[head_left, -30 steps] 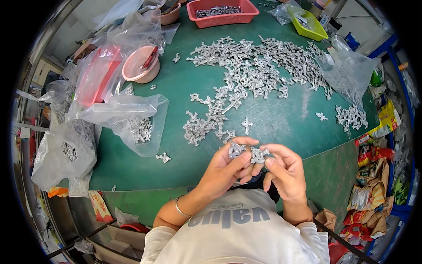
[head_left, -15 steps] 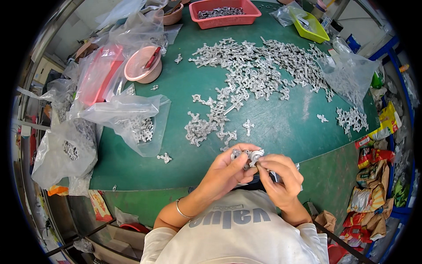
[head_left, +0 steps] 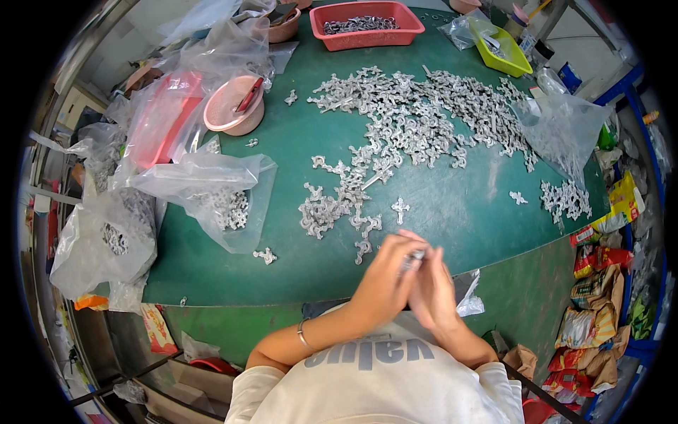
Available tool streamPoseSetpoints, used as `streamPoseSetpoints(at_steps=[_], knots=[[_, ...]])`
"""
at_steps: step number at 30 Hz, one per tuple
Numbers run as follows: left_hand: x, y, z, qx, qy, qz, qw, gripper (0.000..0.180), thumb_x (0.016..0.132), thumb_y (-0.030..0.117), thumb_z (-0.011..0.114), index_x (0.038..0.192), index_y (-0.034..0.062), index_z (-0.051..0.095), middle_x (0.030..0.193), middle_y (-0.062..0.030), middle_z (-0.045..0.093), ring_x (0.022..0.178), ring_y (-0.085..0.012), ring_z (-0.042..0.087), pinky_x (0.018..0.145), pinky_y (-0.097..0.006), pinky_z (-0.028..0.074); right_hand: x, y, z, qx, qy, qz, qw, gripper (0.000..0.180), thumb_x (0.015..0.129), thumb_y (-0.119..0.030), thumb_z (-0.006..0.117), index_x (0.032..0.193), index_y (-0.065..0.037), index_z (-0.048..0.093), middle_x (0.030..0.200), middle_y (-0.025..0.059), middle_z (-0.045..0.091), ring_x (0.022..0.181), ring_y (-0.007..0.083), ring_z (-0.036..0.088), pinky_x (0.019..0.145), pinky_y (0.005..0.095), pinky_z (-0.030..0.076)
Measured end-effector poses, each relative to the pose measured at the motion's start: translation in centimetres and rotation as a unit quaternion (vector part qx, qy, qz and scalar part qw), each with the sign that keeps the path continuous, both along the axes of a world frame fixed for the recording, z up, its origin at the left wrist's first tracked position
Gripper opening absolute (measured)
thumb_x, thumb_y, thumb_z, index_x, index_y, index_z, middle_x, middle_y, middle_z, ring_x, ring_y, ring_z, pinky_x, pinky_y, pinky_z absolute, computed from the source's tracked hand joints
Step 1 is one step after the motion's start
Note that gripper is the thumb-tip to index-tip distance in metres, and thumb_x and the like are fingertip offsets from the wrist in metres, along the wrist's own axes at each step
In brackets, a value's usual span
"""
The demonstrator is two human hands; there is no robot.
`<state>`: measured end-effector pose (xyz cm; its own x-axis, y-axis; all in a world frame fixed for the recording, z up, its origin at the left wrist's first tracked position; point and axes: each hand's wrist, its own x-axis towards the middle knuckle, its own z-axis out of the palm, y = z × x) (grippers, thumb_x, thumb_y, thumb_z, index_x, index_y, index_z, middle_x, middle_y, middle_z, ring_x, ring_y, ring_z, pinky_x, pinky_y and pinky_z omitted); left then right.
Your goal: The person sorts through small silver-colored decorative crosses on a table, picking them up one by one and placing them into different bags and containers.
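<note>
My left hand (head_left: 385, 286) and my right hand (head_left: 432, 293) are pressed together in front of my chest, just over the table's near edge. Between them, near the fingertips, shows a bit of a small grey metal casting (head_left: 415, 256); the rest is covered. The left fingers curl around it. My right hand lies cupped against the left, its fingers partly hidden and blurred. Closest to the hands on the tabletop is a single cross-shaped grey casting (head_left: 400, 208). A small cluster of similar castings (head_left: 321, 212) lies to the left of it.
A large heap of grey castings (head_left: 409, 120) spreads over the green table (head_left: 296, 275). Plastic bags (head_left: 212, 187) and a pink bowl (head_left: 236, 116) stand at left. A red tray (head_left: 367, 42) and a yellow-green tray (head_left: 503, 60) sit far back. Another plastic bag (head_left: 565, 127) lies at right.
Both hands have gone from fingering the grey metal pieces apart from each other to being pressed together around them. The left hand has turned and now covers most of what they hold.
</note>
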<state>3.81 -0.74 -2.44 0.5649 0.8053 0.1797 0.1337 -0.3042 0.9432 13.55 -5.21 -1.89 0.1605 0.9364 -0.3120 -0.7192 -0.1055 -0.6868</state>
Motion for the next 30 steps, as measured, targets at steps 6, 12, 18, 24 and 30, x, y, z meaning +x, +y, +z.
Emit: streamPoseSetpoints(at_steps=[6,12,18,24,30], knots=[[1.5,-0.9,0.2,0.209,0.162,0.003,0.964,0.043,0.073,0.007,0.057,0.114,-0.0001,0.044,0.114,-0.0174,0.042,0.106,-0.0317,0.043,0.086,-0.04,0.037,1.0,1.2,-2.6,-0.061,0.285,-0.013,0.956,0.042,0.089,-0.042,0.035,0.112,-0.009,0.047,0.108,0.0125,0.051,0.104,0.0281,0.047,0.092,0.0412,0.036],[-0.6,1.1,-1.3,0.129,-0.03,0.071,0.989,0.031,0.07,-0.006,0.057,0.101,0.0001,0.054,0.101,-0.0145,0.053,0.102,-0.0327,0.049,0.087,-0.037,0.039,4.3,1.5,-5.6,-0.078,0.374,-0.012,0.924,0.03,0.088,-0.036,0.042,0.086,-0.009,0.054,0.064,0.0017,0.046,0.058,0.0137,0.044,0.05,0.0253,0.036],[2.1,6.6,-5.7,0.192,0.195,0.078,0.959,0.036,0.069,-0.002,0.061,0.104,0.0001,0.053,0.103,-0.0153,0.049,0.091,-0.0321,0.048,0.081,-0.036,0.041,6.3,1.7,-6.4,-0.048,0.187,-0.047,0.98,0.035,0.089,-0.036,0.043,0.071,-0.007,0.051,0.046,-0.0018,0.029,0.036,0.009,0.025,0.033,0.0213,0.019],[2.8,9.0,-7.5,0.212,0.219,-0.066,0.95,0.035,0.067,-0.004,0.062,0.1,-0.0006,0.052,0.1,-0.0143,0.047,0.089,-0.0302,0.049,0.078,-0.035,0.042,6.7,1.4,-5.7,-0.075,-0.154,-0.036,0.985,0.025,0.086,-0.023,0.051,0.078,-0.001,0.057,0.056,0.0021,0.049,0.036,0.0057,0.032,0.033,0.019,0.021],[2.1,7.9,-5.1,0.124,-0.029,0.004,0.992,0.031,0.059,-0.011,0.066,0.086,0.0009,0.054,0.092,-0.0097,0.048,0.078,-0.0215,0.054,0.066,-0.03,0.046,7.0,1.8,-4.9,-0.08,-0.14,-0.003,0.987,0.019,0.083,-0.012,0.056,0.096,0.001,0.059,0.059,0.0019,0.051,0.039,0.0038,0.033,0.035,0.0183,0.02]])
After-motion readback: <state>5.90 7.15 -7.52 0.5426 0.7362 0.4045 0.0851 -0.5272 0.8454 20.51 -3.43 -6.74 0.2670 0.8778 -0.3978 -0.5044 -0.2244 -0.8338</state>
